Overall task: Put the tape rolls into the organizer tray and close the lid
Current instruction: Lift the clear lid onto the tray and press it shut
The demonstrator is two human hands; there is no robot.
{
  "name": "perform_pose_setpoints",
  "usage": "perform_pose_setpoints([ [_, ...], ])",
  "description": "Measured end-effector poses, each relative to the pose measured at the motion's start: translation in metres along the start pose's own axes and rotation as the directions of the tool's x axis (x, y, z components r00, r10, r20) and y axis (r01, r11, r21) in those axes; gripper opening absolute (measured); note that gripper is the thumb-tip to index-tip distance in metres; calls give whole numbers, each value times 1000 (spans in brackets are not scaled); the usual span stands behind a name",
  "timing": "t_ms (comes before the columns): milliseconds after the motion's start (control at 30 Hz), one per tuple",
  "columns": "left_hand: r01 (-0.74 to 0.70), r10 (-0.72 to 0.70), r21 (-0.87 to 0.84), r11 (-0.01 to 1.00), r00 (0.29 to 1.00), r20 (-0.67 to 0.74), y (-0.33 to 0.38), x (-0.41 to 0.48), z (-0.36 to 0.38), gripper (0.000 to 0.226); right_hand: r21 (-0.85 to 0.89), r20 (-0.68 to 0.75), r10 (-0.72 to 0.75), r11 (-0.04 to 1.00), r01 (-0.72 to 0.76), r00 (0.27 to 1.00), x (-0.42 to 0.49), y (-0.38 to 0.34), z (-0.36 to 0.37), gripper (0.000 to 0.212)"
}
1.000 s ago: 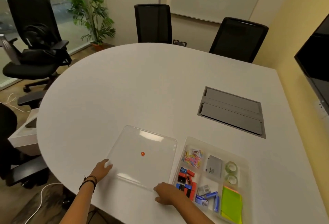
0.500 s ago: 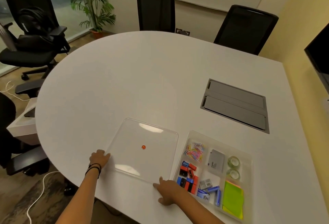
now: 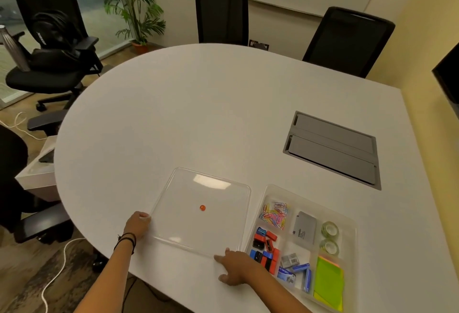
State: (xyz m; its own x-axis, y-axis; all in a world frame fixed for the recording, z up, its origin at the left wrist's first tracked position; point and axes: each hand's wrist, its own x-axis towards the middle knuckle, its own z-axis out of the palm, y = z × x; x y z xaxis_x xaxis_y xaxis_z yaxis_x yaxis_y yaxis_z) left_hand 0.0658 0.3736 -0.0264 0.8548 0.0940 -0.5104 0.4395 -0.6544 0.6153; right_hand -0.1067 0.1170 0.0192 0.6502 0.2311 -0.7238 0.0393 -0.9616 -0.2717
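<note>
Lid [image 3: 198, 213] lies flat on table [image 3: 198, 113], just left of organizer tray [image 3: 347, 220]. My left hand [image 3: 137, 225] curls round its near-left corner; right hand [image 3: 236, 269] w/ fingers spread touches near-right corner. Tape rolls [image 3: 329, 238] sit in tray's right-side compartment, one behind the other.
</note>
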Motion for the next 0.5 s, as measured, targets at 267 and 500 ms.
perform_pose_setpoints([
  [267,-126,133,-181,975,991,22,20,-19,-25,16,394,-100,38,919,5,994,-6,11,-36,48],
  [500,-330,343,-255,909,939,8,78,-53,-64,15,618,-394,124,769,162,910,-32,37,-65,36],
])
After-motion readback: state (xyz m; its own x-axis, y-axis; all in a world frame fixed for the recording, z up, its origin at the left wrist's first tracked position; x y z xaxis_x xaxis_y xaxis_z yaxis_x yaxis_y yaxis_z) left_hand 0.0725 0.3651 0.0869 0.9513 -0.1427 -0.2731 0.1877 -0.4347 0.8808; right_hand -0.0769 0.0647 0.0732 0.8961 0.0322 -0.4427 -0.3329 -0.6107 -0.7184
